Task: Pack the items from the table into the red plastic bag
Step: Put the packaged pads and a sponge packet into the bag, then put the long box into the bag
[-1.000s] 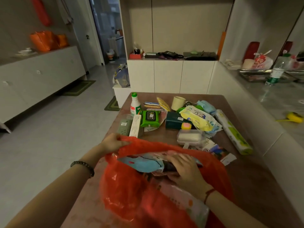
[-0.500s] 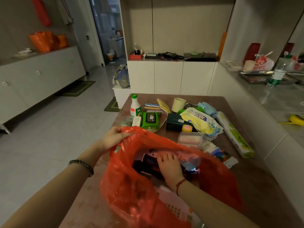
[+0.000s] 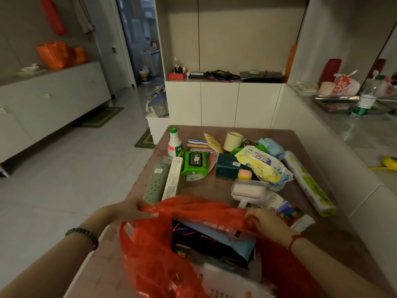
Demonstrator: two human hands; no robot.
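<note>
- Red plastic bag (image 3: 154, 261) sits at near edge of the surface (image 3: 335, 239), mouth up and facing the person, so items drop straight in.
- Left hand (image 3: 129, 209) has its grip pinched on the bag's left rim; right hand (image 3: 264, 222) has its grip clenched on the right rim. Judging by the pull apart, both work to keep the mouth wide for the next item.
- Bag already partly filled: a light-blue flat pack (image 3: 223, 239), dark items under it, a white printed pack nearest the camera. Exact count inside – can't tell, they overlap.
- Still out on the surface, far of the bag, grouped w/in easy reach:
- 1 white bottle w/ green cap (image 3: 175, 143), upright, far left.
- 1 grey-green perforated case (image 3: 156, 181) and 1 long white box (image 3: 173, 179), side by side, just far of left hand.
- 1 green wipes pack (image 3: 195, 163), centre.
- 1 pale cup (image 3: 233, 141), upright, far centre.
- 1 dark teal box (image 3: 227, 166) w/ 1 small pink-yellow thing (image 3: 245, 174) on its near right corner.
- 1 yellow-white wipes pack (image 3: 261, 163), resting on other stuff.
- 1 clear case w/ white roller (image 3: 249, 191), just far of right hand.
- 1 long green-white roll (image 3: 309, 183), right edge.
- 1 blue-white pack (image 3: 285, 209), right of right hand.
- Judgement: roughly early-to-mid task; most items remain outside.
</note>
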